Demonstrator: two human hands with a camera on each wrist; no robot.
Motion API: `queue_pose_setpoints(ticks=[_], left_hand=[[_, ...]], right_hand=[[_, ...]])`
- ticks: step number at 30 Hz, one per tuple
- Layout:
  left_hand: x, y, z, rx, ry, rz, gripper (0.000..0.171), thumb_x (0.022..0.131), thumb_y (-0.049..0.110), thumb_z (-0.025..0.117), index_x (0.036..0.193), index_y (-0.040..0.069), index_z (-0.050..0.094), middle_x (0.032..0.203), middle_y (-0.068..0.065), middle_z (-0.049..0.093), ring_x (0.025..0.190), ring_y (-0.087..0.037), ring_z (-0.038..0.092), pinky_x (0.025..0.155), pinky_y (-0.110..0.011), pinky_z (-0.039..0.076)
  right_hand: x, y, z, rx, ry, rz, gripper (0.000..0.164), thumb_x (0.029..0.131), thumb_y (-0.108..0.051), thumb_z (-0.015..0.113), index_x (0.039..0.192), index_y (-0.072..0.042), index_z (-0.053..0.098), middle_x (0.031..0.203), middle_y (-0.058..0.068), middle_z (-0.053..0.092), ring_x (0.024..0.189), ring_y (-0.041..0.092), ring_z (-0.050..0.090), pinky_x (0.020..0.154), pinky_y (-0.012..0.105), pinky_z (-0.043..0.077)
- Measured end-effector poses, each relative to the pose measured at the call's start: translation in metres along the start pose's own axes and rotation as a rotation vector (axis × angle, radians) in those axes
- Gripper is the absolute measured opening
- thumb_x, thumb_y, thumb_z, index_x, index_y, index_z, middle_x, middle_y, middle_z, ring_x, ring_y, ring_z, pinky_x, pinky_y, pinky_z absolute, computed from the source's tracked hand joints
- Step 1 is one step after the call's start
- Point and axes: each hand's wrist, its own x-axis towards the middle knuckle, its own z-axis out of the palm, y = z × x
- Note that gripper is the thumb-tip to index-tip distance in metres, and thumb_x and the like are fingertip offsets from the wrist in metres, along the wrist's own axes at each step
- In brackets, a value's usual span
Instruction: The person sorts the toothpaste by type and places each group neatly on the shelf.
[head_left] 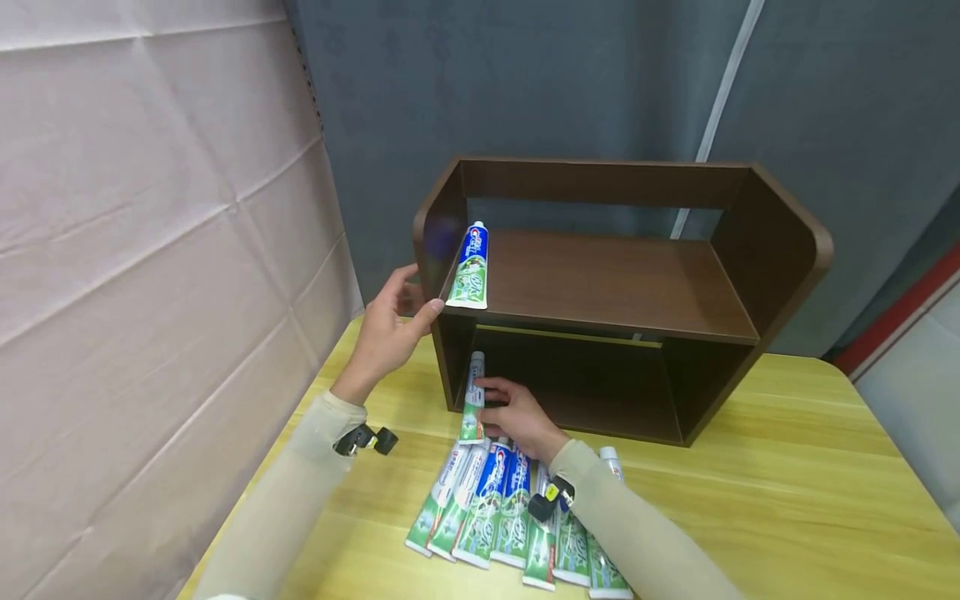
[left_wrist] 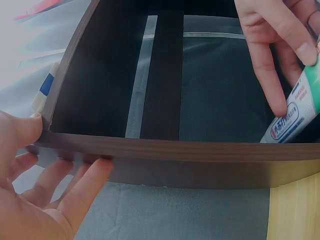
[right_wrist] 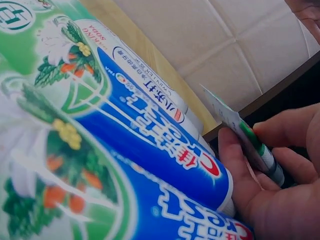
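Note:
Between the thumb and fingers of my right hand [head_left: 521,418] is a white and green toothpaste tube [head_left: 471,427]. It stands tilted at the lower left compartment of a dark brown two-tier shelf [head_left: 607,275], cap end inward. In the right wrist view my fingers pinch the tube [right_wrist: 243,131] by its sides. My left hand [head_left: 387,329] rests at the shelf's left side panel, its thumb at the front edge and fingertips against the outer face [left_wrist: 200,172]. On the upper tier, against that panel, lies a blue and green toothpaste tube [head_left: 472,267].
Several toothpaste tubes [head_left: 480,517] lie in a row on the yellow wooden table [head_left: 810,467] before the shelf, some partly under my right forearm. A pale fabric wall [head_left: 172,250] stands at left, a grey curtain [head_left: 585,75] behind.

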Motion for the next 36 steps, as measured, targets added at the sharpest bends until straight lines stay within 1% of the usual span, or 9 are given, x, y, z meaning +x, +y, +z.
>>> queue_pose_setpoints(ticks=[6, 11, 15, 18, 22, 24, 25, 31, 36], left_hand=[[0.0, 0.001, -0.001, 0.009, -0.002, 0.006, 0.06, 0.103, 0.03, 0.072, 0.156, 0.019, 0.046, 0.122, -0.017, 0.067, 0.11, -0.035, 0.072, 0.075, -0.043, 0.067], [0.0, -0.001, -0.001, 0.01, -0.003, 0.011, 0.06, 0.103, 0.03, 0.072, 0.156, 0.018, 0.045, 0.121, -0.016, 0.067, 0.109, -0.035, 0.072, 0.076, -0.043, 0.067], [0.0, -0.002, -0.001, 0.005, 0.002, 0.019, 0.06, 0.103, 0.03, 0.071, 0.155, 0.018, 0.046, 0.121, -0.017, 0.067, 0.108, -0.035, 0.073, 0.075, -0.042, 0.068], [0.0, -0.003, -0.001, 0.002, 0.007, 0.026, 0.058, 0.103, 0.029, 0.072, 0.155, 0.018, 0.047, 0.121, -0.017, 0.068, 0.105, -0.034, 0.073, 0.074, -0.041, 0.068], [0.001, -0.003, 0.0, 0.008, 0.011, 0.035, 0.058, 0.103, 0.03, 0.072, 0.154, 0.019, 0.048, 0.122, -0.016, 0.068, 0.103, -0.033, 0.073, 0.074, -0.041, 0.067], [0.001, -0.003, 0.001, 0.015, 0.01, 0.034, 0.058, 0.103, 0.031, 0.072, 0.154, 0.019, 0.047, 0.122, -0.016, 0.068, 0.103, -0.033, 0.073, 0.074, -0.041, 0.067], [0.002, -0.003, 0.001, 0.017, 0.01, 0.034, 0.058, 0.103, 0.031, 0.072, 0.154, 0.019, 0.047, 0.122, -0.016, 0.068, 0.103, -0.033, 0.073, 0.074, -0.042, 0.067], [0.003, -0.004, 0.002, 0.017, 0.011, 0.026, 0.058, 0.103, 0.031, 0.071, 0.155, 0.019, 0.047, 0.123, -0.016, 0.068, 0.103, -0.033, 0.073, 0.075, -0.043, 0.067], [0.004, -0.006, 0.003, 0.011, 0.011, 0.028, 0.059, 0.103, 0.032, 0.071, 0.155, 0.019, 0.047, 0.123, -0.016, 0.068, 0.105, -0.033, 0.073, 0.076, -0.042, 0.068]], right_hand=[[0.006, 0.003, 0.002, 0.006, -0.062, -0.011, 0.088, 0.08, 0.01, 0.076, 0.158, -0.019, 0.048, 0.153, 0.016, 0.046, 0.097, 0.024, 0.069, 0.083, 0.036, 0.063], [0.008, 0.003, 0.004, -0.01, -0.083, -0.005, 0.092, 0.082, 0.009, 0.078, 0.162, -0.021, 0.042, 0.161, 0.017, 0.038, 0.105, 0.025, 0.069, 0.086, 0.037, 0.063], [0.011, 0.004, 0.005, -0.022, -0.103, -0.019, 0.093, 0.085, 0.01, 0.076, 0.164, -0.02, 0.038, 0.165, 0.018, 0.034, 0.105, 0.025, 0.071, 0.087, 0.037, 0.063], [0.015, 0.008, 0.005, -0.032, -0.102, -0.037, 0.089, 0.087, 0.009, 0.075, 0.164, -0.014, 0.037, 0.16, 0.022, 0.041, 0.103, 0.023, 0.071, 0.088, 0.035, 0.063], [0.019, 0.012, 0.006, -0.064, -0.071, -0.051, 0.076, 0.091, 0.006, 0.074, 0.16, -0.007, 0.044, 0.136, 0.023, 0.061, 0.099, 0.02, 0.07, 0.087, 0.033, 0.063], [0.02, 0.012, 0.006, -0.075, -0.049, -0.041, 0.071, 0.092, 0.005, 0.074, 0.157, -0.007, 0.049, 0.125, 0.019, 0.065, 0.096, 0.019, 0.069, 0.086, 0.032, 0.063], [0.021, 0.012, 0.007, -0.071, -0.043, -0.036, 0.07, 0.092, 0.005, 0.074, 0.157, -0.007, 0.049, 0.123, 0.019, 0.066, 0.096, 0.019, 0.069, 0.086, 0.032, 0.064], [0.023, 0.012, 0.009, -0.011, -0.023, -0.019, 0.07, 0.093, 0.009, 0.07, 0.158, -0.006, 0.048, 0.137, 0.022, 0.06, 0.097, 0.021, 0.073, 0.087, 0.036, 0.066], [0.025, 0.01, 0.009, -0.094, -0.044, -0.057, 0.079, 0.087, 0.007, 0.077, 0.159, -0.004, 0.045, 0.143, 0.023, 0.058, 0.101, 0.019, 0.072, 0.09, 0.035, 0.064]])
